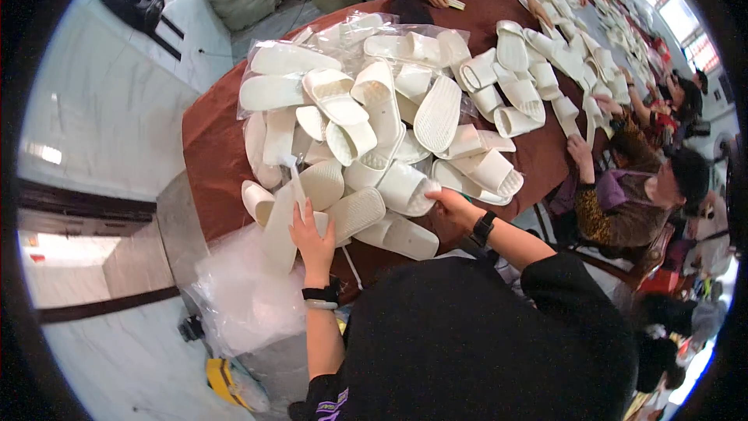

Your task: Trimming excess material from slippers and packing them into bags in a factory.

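We see a heap of white foam slippers (389, 125) piled on a brown-covered table (210, 148), some sole-up with ribbed treads showing, some still in clear bags at about 11 o'clock of the heap. At the heap's 7 o'clock edge our left hand (310, 235) grasps a long pale slipper (280, 222) that stands nearly upright, thumb on one side and fingers wrapped behind it; the forearm rises from the lower edge, a dark band at the wrist. Our right hand (452, 206) sits at the heap's 5 o'clock edge, fingers curled and pinching the open end of a rounded white slipper (403, 187) that lies on its side, touching its neighbours. A black watch shows on that wrist, with a black sleeve further back.

Below the left hand, at 7 o'clock, a crumpled clear plastic bag (241, 296) hangs off the table's corner. Further slippers run along the table toward 1 o'clock, where other people (631, 195) sit at its right side with their hands among them. Loose slippers crowd between both our hands.
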A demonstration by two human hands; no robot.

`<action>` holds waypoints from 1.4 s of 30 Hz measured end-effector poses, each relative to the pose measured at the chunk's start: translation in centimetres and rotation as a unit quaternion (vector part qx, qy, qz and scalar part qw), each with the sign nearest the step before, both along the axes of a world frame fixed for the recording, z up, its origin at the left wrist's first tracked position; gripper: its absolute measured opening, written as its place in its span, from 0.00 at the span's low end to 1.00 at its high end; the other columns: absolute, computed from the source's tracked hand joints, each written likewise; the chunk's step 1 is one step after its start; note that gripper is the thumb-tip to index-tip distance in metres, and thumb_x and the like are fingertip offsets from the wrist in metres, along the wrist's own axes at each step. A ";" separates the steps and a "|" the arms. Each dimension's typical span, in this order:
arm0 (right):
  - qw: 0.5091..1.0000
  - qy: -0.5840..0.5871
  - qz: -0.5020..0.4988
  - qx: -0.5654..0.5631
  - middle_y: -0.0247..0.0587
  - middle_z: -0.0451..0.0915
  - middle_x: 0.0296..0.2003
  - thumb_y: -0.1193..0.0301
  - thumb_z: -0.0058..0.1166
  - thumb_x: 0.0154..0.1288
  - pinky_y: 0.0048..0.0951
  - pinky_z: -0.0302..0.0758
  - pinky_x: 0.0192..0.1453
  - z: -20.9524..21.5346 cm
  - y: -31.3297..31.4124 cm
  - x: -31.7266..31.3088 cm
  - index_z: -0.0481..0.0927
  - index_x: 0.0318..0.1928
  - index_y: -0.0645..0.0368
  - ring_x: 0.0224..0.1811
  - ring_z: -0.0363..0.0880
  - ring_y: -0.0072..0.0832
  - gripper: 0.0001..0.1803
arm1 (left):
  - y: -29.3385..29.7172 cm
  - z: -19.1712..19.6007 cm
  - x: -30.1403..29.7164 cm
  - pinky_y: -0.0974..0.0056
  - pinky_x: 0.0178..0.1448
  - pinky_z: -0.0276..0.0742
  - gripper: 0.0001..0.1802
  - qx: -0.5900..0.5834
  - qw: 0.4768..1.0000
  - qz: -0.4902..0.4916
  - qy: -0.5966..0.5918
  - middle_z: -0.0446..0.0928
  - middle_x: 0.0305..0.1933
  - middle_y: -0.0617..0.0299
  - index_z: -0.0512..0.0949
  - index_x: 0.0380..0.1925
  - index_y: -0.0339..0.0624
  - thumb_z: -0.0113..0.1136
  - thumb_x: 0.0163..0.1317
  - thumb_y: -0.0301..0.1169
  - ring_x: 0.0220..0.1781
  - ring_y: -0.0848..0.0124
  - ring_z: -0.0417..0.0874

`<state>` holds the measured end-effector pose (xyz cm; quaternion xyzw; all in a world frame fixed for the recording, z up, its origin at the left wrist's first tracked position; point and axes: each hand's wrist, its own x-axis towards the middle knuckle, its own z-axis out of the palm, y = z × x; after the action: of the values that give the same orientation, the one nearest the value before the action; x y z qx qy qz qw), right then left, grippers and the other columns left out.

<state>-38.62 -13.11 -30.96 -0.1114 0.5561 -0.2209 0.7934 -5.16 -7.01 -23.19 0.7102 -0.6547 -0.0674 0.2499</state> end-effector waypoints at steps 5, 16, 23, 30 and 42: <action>0.925 0.135 0.068 -0.349 0.21 0.68 0.18 0.64 0.58 0.57 0.18 0.54 0.21 12.8 -6.7 2.9 0.77 0.27 0.58 0.17 0.59 0.12 0.11 | 2.2 -1.7 2.0 0.49 0.69 0.51 0.41 0.044 0.996 0.020 0.070 0.51 0.69 0.39 0.59 0.64 0.45 0.65 0.50 0.36 0.68 0.45 0.55; 0.739 0.206 0.116 -0.631 0.21 0.69 0.16 0.72 0.59 0.56 0.14 0.54 0.19 32.5 -15.9 2.5 0.75 0.21 0.56 0.16 0.62 0.09 0.09 | 0.6 -1.5 0.0 0.54 0.69 0.57 0.36 0.036 0.966 -0.091 0.239 0.54 0.68 0.41 0.65 0.61 0.43 0.63 0.48 0.30 0.68 0.47 0.58; 0.547 0.358 0.182 -0.734 0.23 0.70 0.19 0.67 0.56 0.63 0.17 0.62 0.25 38.2 -20.5 -0.1 0.75 0.27 0.61 0.21 0.67 0.11 0.12 | -1.9 3.3 -0.3 0.55 0.66 0.60 0.29 -0.065 0.959 -0.081 0.265 0.62 0.63 0.42 0.68 0.57 0.41 0.61 0.52 0.27 0.65 0.48 0.63; 0.504 0.404 0.383 -0.661 0.25 0.77 0.35 0.66 0.49 0.68 0.15 0.69 0.39 37.0 -20.0 4.4 0.77 0.42 0.60 0.38 0.72 0.12 0.11 | -4.0 9.4 1.3 0.58 0.66 0.62 0.34 -0.128 0.953 -0.067 0.265 0.64 0.63 0.49 0.61 0.61 0.38 0.63 0.54 0.28 0.64 0.57 0.65; 0.702 0.108 0.218 -0.669 0.34 0.82 0.37 0.60 0.45 0.70 0.19 0.75 0.28 36.2 -16.6 7.9 0.77 0.40 0.60 0.31 0.81 0.20 0.15 | -8.2 6.9 -6.2 0.52 0.60 0.66 0.52 0.095 0.957 -0.068 0.266 0.62 0.60 0.42 0.64 0.58 0.37 0.75 0.34 0.52 0.60 0.48 0.66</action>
<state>-30.68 -29.72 5.21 -0.7541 0.3043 -0.3420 0.4710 -11.35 -15.20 -16.32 0.6413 -0.6017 -0.3324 0.3409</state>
